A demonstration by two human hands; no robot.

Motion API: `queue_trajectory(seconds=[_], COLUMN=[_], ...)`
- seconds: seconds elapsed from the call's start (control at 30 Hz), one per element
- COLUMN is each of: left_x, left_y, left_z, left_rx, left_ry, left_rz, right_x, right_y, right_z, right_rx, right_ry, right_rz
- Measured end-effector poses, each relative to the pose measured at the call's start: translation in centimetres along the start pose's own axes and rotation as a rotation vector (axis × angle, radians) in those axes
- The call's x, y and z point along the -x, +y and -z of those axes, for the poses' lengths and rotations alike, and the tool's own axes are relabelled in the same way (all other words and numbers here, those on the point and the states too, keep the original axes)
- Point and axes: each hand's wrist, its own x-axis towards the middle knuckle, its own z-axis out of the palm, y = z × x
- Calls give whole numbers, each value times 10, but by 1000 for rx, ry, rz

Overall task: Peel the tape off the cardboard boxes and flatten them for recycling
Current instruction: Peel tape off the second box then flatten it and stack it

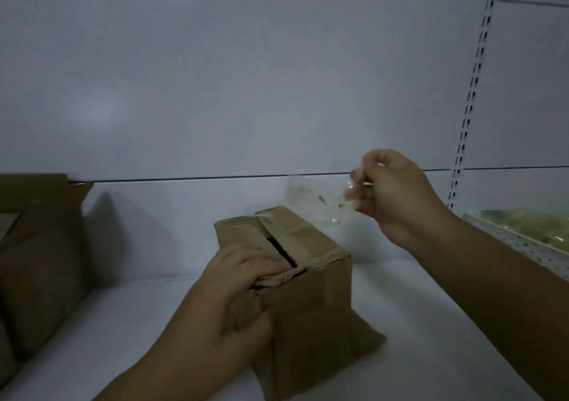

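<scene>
— Start at the far side. What's that brown bulk well off to the outside of the left hand (237,283)?

— A second cardboard box (40,246), flaps up, sitting on the same white shelf (431,323). Nobody touches it; I'd judge it is simply waiting its turn.

— And the left hand itself?

— Spread over the near top corner of the small cardboard box (295,277), fingers flat along the top flap beside the dark open seam, thumb wrapped down the near face. It is a clamping hold, half open rather than fisted. The reason, I'd say, is to pin the box down so it doesn't lift when the tape is pulled.

— The box stands upright?

— Yes, directly under that hand, slightly skewed on the shelf, with a loose flap splayed out at its base.

— Then the right hand (391,191)?

— Raised, above and beyond the box, apart from it. The fingers are curled shut in a pinch on a strip of clear tape (326,206) that trails from the fingertips back toward the box's far top edge. The tape is faint and blurred, so whether its end is still stuck there I can't tell for certain.

— Anything past it?

— A perforated white tray (523,243) with something yellowish in it, just outside the right forearm.
</scene>
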Motion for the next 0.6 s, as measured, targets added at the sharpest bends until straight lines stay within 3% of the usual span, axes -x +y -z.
queue_trajectory(seconds=[0.07,0.2,0.23,0.3,0.33,0.4,0.5,0.57,0.6], left_x=[3,12,2,-16,-16,-10,-25,-45,-59], left_y=[7,-1,2,23,31,29,-33,-25,-20], left_z=[21,50,50,42,35,17,0,-5,-12], left_rx=[20,33,-69,-338,-256,-345,-712,-643,-517], left_ry=[-106,-243,-191,33,160,25,-499,-747,-845], left_rz=[-21,220,312,162,131,90,124,142,267], right_x=[-11,-22,-23,-25,-26,-26,-28,-33,-36], right_y=[-3,3,5,10,13,19,25,26,26], right_z=[3,-4,-8,-15,-17,-19,-17,-10,-4], right_rx=[-137,-316,-356,-451,-497,-603,-791,-854,-849], right_ry=[-7,-71,-82,-85,-80,-56,-15,3,4], right_rz=[-33,-101,-115,-153,-175,-205,-239,-238,-229])
